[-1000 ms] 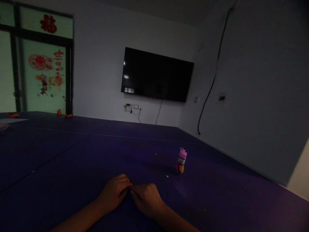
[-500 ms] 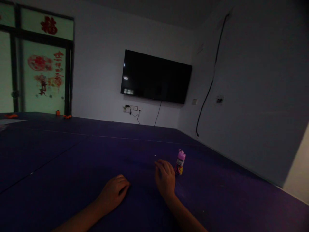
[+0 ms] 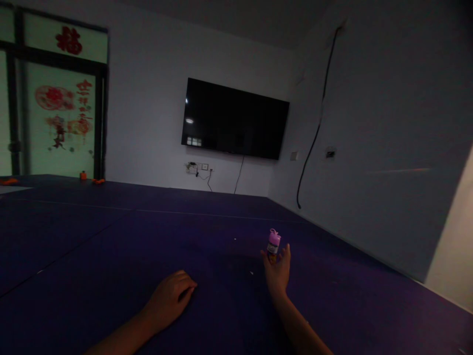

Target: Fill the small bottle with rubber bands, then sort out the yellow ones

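A small bottle (image 3: 273, 241) with a pink cap, a looped strap and a colourful label stands upright on the dark blue-purple surface (image 3: 207, 241). Around its lower part my right hand (image 3: 278, 273) is spread, thumb on the left and fingers on the right, with gaps between them and the bottle. The bottle's base is hidden by this hand. My left hand (image 3: 172, 296) rests on the surface to the left, fingers curled in and thumb against the index finger. Nothing shows in it.
Small orange objects (image 3: 83, 175) lie at the far left edge, near a glass door (image 3: 61, 123) with red decorations. A black television (image 3: 236, 118) hangs on the far wall above sockets and cables. On the right wall a black cable (image 3: 314, 138) hangs down.
My right hand has moved right from beside the bottle and spread its fingers around it. My left hand stays in place with fingers curled. The view has shifted slightly.
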`<action>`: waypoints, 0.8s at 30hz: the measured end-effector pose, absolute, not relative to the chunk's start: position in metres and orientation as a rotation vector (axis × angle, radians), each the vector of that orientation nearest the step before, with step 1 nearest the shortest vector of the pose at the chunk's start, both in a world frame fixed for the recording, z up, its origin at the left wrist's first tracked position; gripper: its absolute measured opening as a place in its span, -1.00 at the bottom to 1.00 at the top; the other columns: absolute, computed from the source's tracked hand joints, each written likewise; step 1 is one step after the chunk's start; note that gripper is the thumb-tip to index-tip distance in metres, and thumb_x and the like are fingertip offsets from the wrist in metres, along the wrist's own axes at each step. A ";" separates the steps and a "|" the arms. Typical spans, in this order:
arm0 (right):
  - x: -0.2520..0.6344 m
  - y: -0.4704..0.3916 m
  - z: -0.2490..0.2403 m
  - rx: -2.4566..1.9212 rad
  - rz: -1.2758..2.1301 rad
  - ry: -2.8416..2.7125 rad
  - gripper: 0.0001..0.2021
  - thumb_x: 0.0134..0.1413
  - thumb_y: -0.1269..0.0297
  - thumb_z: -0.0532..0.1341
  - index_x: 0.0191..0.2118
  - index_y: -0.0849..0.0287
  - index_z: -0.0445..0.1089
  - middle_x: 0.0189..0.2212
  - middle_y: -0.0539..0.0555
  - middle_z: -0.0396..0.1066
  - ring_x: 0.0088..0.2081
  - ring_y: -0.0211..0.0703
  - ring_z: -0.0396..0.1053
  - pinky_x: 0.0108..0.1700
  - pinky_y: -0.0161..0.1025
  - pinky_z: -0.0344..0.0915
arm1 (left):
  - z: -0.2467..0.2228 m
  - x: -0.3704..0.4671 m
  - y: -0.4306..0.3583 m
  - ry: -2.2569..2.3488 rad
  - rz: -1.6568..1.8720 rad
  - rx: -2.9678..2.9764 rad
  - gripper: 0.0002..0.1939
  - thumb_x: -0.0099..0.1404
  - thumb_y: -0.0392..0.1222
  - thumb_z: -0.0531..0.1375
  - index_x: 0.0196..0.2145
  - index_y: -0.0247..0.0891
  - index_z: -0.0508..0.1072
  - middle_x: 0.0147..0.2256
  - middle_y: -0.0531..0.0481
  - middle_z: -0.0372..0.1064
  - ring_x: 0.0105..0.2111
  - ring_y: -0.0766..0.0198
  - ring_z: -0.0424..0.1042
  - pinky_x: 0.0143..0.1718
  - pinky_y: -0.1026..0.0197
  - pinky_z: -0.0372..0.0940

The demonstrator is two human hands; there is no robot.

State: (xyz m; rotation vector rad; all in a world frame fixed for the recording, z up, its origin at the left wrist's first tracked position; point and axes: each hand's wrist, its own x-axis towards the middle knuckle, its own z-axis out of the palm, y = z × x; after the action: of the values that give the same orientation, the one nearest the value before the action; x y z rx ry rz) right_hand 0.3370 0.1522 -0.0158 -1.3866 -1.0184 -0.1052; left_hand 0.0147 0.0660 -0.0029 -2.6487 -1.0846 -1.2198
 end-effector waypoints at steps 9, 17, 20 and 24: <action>0.349 0.167 -0.038 -1.328 0.184 -1.011 -0.45 -0.11 0.01 0.20 -0.01 0.24 0.32 -0.20 0.19 0.46 -0.21 0.05 0.46 -0.18 -0.15 0.33 | -0.004 0.014 0.067 -1.082 -1.221 -2.690 -0.75 0.28 -0.35 0.02 -0.30 -0.22 0.49 -0.38 -0.03 0.48 -0.33 0.23 0.43 -0.29 0.20 0.33; 0.326 0.144 -0.005 -1.334 0.000 -1.017 -0.50 -0.04 0.03 0.17 -0.01 0.26 0.32 -0.14 0.25 0.43 -0.16 0.07 0.42 -0.12 -0.09 0.30 | -0.003 0.014 0.066 -1.090 -1.219 -2.671 -0.76 0.32 -0.29 0.01 -0.30 -0.21 0.48 -0.38 -0.01 0.48 -0.33 0.24 0.44 -0.27 0.20 0.34; 0.291 0.124 0.005 -1.176 0.070 -1.220 -0.55 -0.02 0.05 0.20 -0.05 0.23 0.31 -0.18 0.23 0.45 -0.20 0.01 0.43 -0.13 -0.10 0.33 | -0.006 0.012 0.066 -1.108 -1.224 -2.643 -0.78 0.33 -0.24 0.03 -0.23 -0.19 0.49 -0.32 -0.02 0.49 -0.29 0.23 0.46 -0.22 0.17 0.36; 0.235 0.095 -0.003 -1.013 0.236 -1.445 -0.49 -0.05 0.10 0.27 0.01 0.21 0.24 -0.21 0.19 0.45 -0.21 -0.02 0.44 -0.10 -0.07 0.35 | -0.014 0.007 0.072 -1.184 -1.214 -2.566 -0.63 0.28 -0.03 0.16 0.01 -0.15 0.38 -0.10 -0.11 0.46 -0.13 0.11 0.45 -0.09 0.04 0.36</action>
State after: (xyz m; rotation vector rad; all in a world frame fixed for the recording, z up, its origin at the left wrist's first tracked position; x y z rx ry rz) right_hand 0.2354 0.0954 -0.0032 -1.0129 -1.4451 0.2363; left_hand 0.0071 0.0718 -0.0144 -2.5664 -1.1845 -1.2141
